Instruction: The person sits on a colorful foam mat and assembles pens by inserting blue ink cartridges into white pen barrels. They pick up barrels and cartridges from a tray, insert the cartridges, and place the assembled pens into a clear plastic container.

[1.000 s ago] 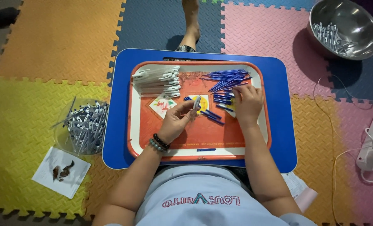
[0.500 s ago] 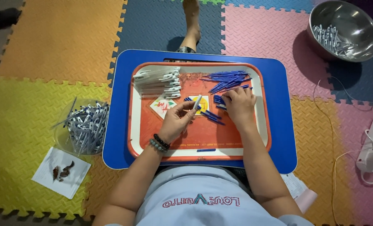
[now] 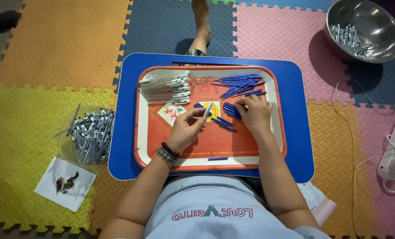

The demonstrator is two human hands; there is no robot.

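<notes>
An orange tray (image 3: 143,146) rests on a blue lap table (image 3: 123,132). My left hand (image 3: 187,128) holds a white pen barrel (image 3: 208,109) upright over the tray's middle. My right hand (image 3: 255,113) lies flat on a cluster of small blue pen parts (image 3: 230,110), fingers curled on them. A row of white pen barrels (image 3: 166,87) is stacked at the tray's far left. More blue parts (image 3: 239,83) are heaped at the far right of the tray. One blue piece (image 3: 217,159) lies alone near the front rim.
A clear bowl of finished pens (image 3: 89,135) stands left of the table on foam mats. A steel bowl with metal parts (image 3: 365,28) is far right. A paper with scraps (image 3: 64,183) lies front left. A white power strip (image 3: 394,152) sits right. A foot (image 3: 201,22) is beyond the table.
My right hand has slid left and nearer, from the blue heap down onto the small cluster. My left hand keeps the white barrel almost in place.
</notes>
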